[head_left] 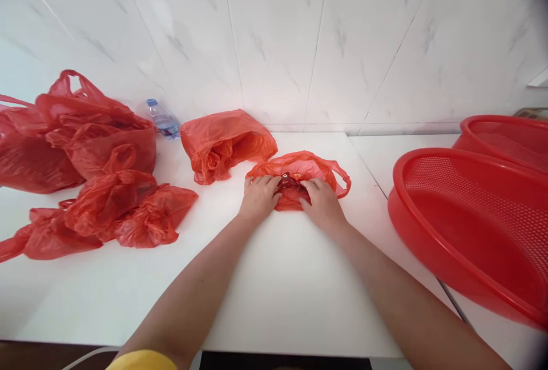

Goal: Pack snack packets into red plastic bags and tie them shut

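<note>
A crumpled red plastic bag (pixel 306 165) lies on the white counter (pixel 274 278) near the tiled wall. My left hand (pixel 258 197) and my right hand (pixel 322 203) both rest on its near edge, fingers curled and pinching the plastic where it bunches dark red between them. One handle loop of the bag sticks out to the right.
Another red bag (pixel 225 143) lies just left of it. Several more red bags (pixel 89 164) are heaped at the far left, with a small water bottle (pixel 163 119) behind them. Two red mesh basins (pixel 475 227) (pixel 509 139) stand at the right.
</note>
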`<state>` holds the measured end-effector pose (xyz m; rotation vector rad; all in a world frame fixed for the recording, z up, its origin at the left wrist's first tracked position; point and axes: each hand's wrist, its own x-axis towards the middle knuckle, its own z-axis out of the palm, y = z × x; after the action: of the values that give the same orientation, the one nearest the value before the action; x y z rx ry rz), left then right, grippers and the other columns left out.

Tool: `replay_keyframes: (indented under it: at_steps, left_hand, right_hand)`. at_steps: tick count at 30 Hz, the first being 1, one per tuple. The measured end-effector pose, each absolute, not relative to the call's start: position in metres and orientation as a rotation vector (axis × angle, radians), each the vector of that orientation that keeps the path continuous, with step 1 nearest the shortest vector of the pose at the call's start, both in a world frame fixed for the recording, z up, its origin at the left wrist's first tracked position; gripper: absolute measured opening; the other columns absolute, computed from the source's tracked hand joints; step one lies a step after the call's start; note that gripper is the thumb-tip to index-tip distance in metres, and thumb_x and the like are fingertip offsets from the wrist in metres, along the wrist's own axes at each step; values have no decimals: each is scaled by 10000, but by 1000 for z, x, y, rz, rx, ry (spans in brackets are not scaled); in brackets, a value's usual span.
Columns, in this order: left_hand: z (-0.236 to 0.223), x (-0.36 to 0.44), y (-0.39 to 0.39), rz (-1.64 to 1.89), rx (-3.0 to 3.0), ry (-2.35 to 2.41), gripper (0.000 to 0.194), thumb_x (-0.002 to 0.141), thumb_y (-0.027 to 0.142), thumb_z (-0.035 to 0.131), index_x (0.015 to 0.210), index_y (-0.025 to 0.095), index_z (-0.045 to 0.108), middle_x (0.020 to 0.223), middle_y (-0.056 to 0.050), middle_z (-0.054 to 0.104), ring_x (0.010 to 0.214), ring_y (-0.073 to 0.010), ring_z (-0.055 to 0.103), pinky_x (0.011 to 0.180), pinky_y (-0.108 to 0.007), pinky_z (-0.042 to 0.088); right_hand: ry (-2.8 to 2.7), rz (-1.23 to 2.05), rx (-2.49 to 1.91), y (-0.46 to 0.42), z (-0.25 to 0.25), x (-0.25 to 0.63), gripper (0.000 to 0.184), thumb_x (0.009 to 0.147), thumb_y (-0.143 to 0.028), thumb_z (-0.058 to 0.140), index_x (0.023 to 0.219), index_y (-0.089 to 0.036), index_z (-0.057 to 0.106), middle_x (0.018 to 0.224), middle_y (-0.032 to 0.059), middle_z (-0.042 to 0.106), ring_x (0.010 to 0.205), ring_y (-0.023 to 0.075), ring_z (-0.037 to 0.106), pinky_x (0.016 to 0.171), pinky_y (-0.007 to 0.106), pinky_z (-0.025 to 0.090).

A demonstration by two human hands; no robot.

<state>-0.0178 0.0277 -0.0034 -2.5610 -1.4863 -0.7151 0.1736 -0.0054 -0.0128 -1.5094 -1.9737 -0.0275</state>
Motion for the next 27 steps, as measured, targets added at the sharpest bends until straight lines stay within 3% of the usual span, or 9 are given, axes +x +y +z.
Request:
replay_keyframes:
  at_steps: [7, 16, 27]
  left_hand:
    - [-2, -16, 28, -766, -2563, -1562, 367, 832, 421, 547, 1145, 230, 574, 1060, -75, 648, 980, -263, 580, 963, -468, 321]
    - [-6, -17, 29, -824, -2552, -1568, 311, 795, 305, 581, 1101, 251, 599, 1036, -62, 657, 970, -264, 589, 989, -514, 298]
    - [-5, -19, 30, -887, -2576, -1562, 272, 799, 262, 567, 1066, 256, 618, 1020, -46, 684, 946, -247, 610, 1022, -529, 277]
  right_hand:
    - [-1675, 296, -1519, 3, -21, 185, 357, 727, -118, 457, 1024, -201, 635, 1024, 57, 618, 932, 188, 582, 854, 367, 497]
    - [-1505, 326, -1351, -5, -6, 180, 328, 836, -195, 405, 1093, -185, 609, 1099, 75, 629, 1029, 189, 578, 911, 376, 480]
    - [-1428, 448, -1377, -6, -9, 180, 314, 851, -265, 449, 1138, -218, 567, 1130, 62, 624, 1043, 197, 577, 932, 403, 464]
